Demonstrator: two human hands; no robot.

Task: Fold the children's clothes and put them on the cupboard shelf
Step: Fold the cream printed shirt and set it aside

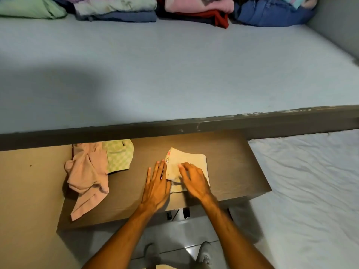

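Note:
A small cream garment [186,159], folded into a rough square, lies on the brown wooden table [229,164]. My right hand [194,180] presses flat on its near part, fingers spread. My left hand [156,184] lies flat on the table with its fingertips against the garment's left edge. A crumpled pink garment [87,177] and a green checked garment [119,156] lie unfolded at the table's left. Above is the grey cupboard shelf [174,74], with several stacks of folded clothes [116,8] along its back.
The shelf's dark front edge [194,126] overhangs the far side of the table. A bed with a white sheet [310,191] is to the right. A cardboard-coloured panel [29,200] stands at the left. My feet [204,253] are on the tiled floor below.

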